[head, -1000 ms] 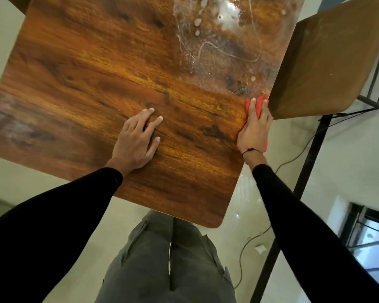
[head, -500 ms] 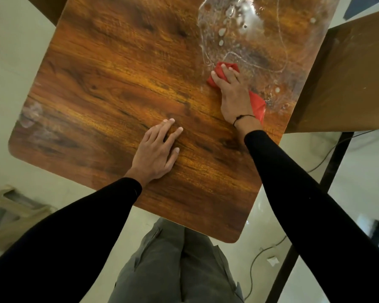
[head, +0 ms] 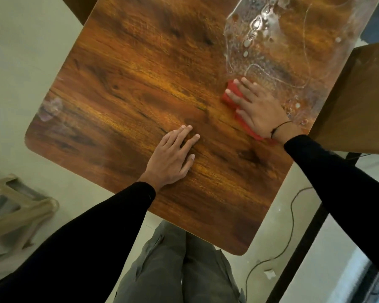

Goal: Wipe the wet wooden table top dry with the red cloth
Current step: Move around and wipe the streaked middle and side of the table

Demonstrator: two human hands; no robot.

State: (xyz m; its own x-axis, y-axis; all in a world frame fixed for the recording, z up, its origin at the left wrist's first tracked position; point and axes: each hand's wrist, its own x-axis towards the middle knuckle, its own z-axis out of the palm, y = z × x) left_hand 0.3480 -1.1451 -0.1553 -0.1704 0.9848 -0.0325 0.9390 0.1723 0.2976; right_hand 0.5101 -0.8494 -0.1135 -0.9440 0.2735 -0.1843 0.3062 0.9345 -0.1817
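**Soft cloth, slick table: pressing flat at the water's edge**

At the far left we see a beige plastic stool (head: 15,206) on the floor, off the work. On the wooden table top (head: 140,84) our left hand (head: 173,156) lies flat with fingers straight, holding nothing, just bracing on dry grain. To its right, our right hand (head: 257,108) presses with spread fingers on the red cloth (head: 230,97), which sits at the near edge of the puddle (head: 271,40) covering the far right corner. We judge the cloth light, limp and absorbent; it bunches under the palm, so a flat, wide press suits it better than a pinch. The glossy top looks slippery where wet. We see no containers anywhere. A second brown board (head: 359,95) juts in at right.
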